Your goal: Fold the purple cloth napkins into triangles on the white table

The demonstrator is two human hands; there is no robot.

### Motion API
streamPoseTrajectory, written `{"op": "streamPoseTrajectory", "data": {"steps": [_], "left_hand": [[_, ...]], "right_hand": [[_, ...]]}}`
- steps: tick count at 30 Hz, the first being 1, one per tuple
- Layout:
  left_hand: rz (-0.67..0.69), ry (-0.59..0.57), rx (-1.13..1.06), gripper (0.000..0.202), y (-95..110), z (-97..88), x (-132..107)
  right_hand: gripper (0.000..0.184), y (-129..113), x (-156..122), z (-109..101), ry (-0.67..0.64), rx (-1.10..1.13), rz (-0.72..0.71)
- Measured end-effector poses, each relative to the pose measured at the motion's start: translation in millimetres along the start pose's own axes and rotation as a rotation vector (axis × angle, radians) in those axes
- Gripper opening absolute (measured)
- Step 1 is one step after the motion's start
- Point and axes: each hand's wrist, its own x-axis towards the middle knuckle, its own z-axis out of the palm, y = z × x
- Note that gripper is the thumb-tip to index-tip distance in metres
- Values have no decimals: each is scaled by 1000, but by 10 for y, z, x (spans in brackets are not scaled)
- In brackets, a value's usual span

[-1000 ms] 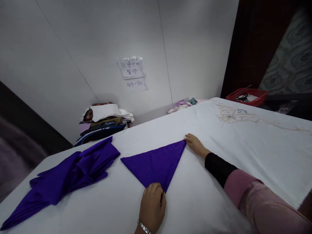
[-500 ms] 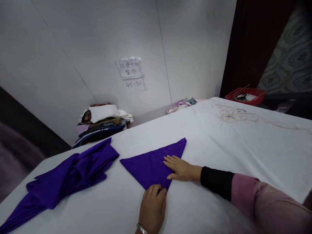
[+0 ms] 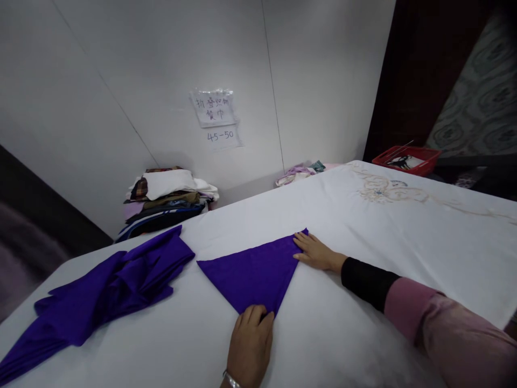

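A purple napkin (image 3: 250,269) lies folded into a triangle on the white tablecloth, its long edge away from me and one corner towards me. My left hand (image 3: 251,339), a silver bangle at its wrist, is at the near corner, thumb and bent fingers closed on the cloth. At the far right corner my right hand (image 3: 315,252) rests palm down, fingers stretched out and touching the napkin's edge. To the left lies a crumpled heap of purple cloth (image 3: 117,285), apart from both hands.
A stack of folded clothes (image 3: 165,202) stands beyond the table's far edge, by the wall. More fabric (image 3: 297,174) lies farther right. A red basket (image 3: 424,161) is at the back right, beyond the embroidered part of the tablecloth (image 3: 404,237). A handwritten sign (image 3: 216,116) hangs on the wall.
My right hand has slid from the napkin's right half up and right to its far right corner. My left hand stays at the near corner.
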Motion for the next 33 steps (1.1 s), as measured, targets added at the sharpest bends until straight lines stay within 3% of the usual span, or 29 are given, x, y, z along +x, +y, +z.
{"op": "streamPoseTrajectory", "data": {"steps": [8, 11, 14, 17, 20, 23, 26, 29, 33], "left_hand": [[-28, -25, 0, 28, 36, -11, 3], [-57, -39, -23, 25, 61, -15, -1], [-69, -47, -44, 24, 77, -12, -8], [-69, -60, -40, 22, 90, -10, -5], [-72, -73, -14, 19, 107, -14, 8], [-84, -86, 25, 17, 132, -24, 9], [-92, -75, -5, 16, 145, -44, -21], [-75, -36, -154, 15, 103, -77, -56], [-80, 85, -306, 16, -147, -94, -14]], "right_hand": [[68, 439, 83, -107, 61, -81, 122], [65, 488, 94, -153, 79, -85, 169], [65, 273, 79, -172, 161, -92, 122], [71, -241, -8, -124, 215, -75, -102], [74, -829, -133, -21, 117, -3, -319], [72, -1186, -195, 97, -38, 90, -465], [72, -1229, -167, 202, -136, 124, -450], [69, -1127, -118, 288, -139, 80, -431], [67, -1054, -107, 365, -93, 32, -453]]}}
